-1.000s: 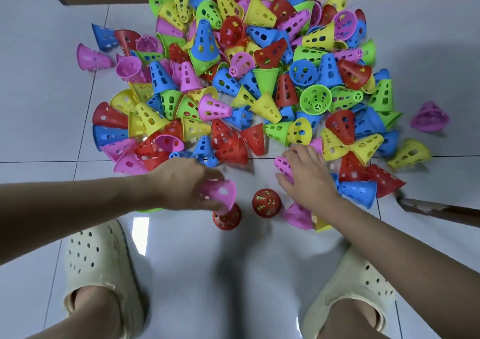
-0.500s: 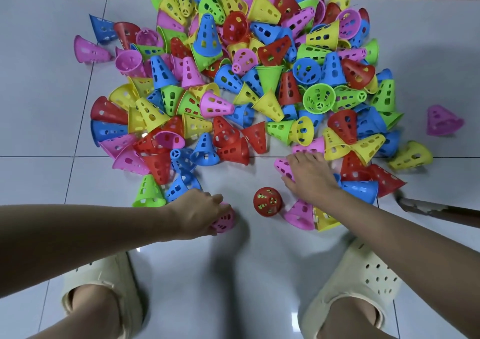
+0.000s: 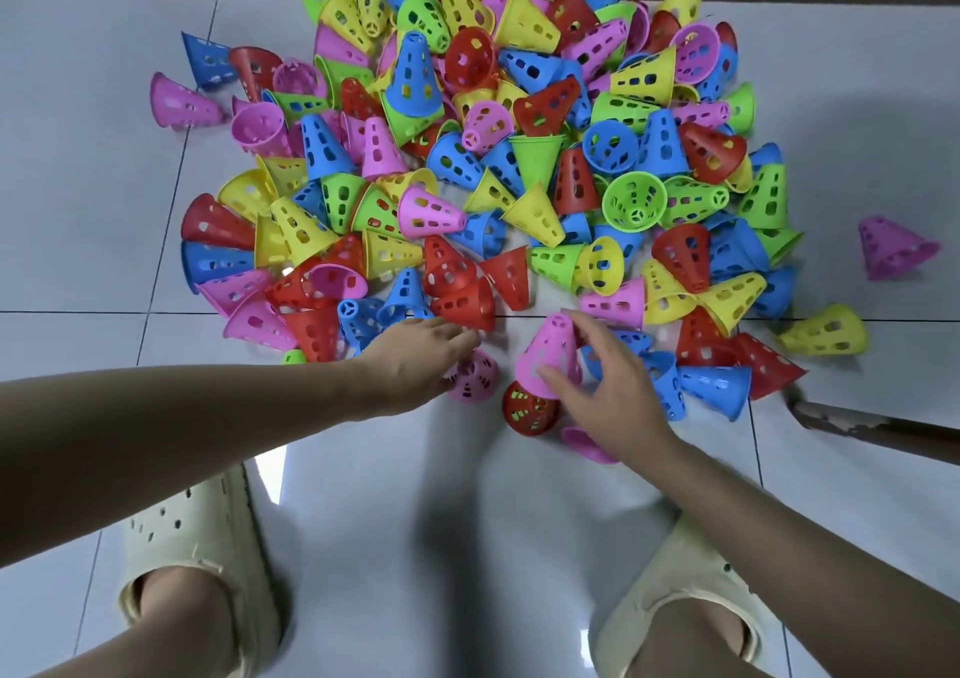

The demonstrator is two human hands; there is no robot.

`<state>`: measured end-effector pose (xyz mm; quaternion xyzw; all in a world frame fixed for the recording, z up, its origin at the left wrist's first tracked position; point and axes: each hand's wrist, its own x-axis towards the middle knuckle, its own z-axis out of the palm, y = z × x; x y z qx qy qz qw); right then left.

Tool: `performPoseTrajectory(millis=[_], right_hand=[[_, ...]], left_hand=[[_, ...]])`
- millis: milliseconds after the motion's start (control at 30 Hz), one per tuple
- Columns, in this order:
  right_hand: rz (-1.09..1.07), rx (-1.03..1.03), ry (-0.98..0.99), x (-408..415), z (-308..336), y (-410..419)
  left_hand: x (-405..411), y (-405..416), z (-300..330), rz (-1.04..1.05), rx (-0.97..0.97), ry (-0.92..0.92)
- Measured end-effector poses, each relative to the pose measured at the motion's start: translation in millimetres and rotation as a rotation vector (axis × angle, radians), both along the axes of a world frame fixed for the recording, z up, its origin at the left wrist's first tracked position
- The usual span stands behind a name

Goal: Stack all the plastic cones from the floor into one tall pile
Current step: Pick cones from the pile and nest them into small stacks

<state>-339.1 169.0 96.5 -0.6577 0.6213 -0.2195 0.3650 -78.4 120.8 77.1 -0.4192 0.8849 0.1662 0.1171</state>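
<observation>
Right hand [image 3: 618,386] grips a pink cone [image 3: 550,357], fingers and thumb curled round its wide end, just above an upright red cone [image 3: 530,407] on the white tiled floor [image 3: 389,521]. At nine o'clock from that red one stands an upright pink stack [image 3: 475,376], and the left hand [image 3: 415,355] reaches over it, fingers stretched out straight toward a red cone lying on its side [image 3: 465,305] at the heap's near edge; whether they touch it cannot be told. The big heap of cones [image 3: 493,157], pink, blue, red, yellow and green, spreads toward twelve o'clock. A stray pink cone [image 3: 893,246] lies well apart at three o'clock. Cream clogs [image 3: 197,521] show at six o'clock.
</observation>
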Motion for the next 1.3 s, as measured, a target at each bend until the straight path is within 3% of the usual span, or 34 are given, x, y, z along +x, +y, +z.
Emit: performPoseTrajectory(millis=[300, 467, 600, 700, 1167, 1300], right_hand=[[0.317, 0.013, 0.199, -2, -18, 19], [0.36, 0.024, 0.302, -5, -29, 17], [0.349, 0.033, 0.34, -5, -33, 13], [0.323, 0.019, 0.347, -2, -32, 10], [0.294, 0.128, 0.368, -3, -27, -3], [0.239, 0.013, 0.38, -19, -22, 6]], left_hand=[[59, 4, 13, 0.072, -0.163, -0.022], [98, 25, 16, 0.311, -0.153, 0.015], [108, 39, 7, 0.431, -0.139, 0.02], [108, 41, -4, 0.403, -0.058, -0.08], [50, 25, 0, 0.34, 0.103, -0.125], [36, 29, 13, 0.385, 0.149, -0.125]])
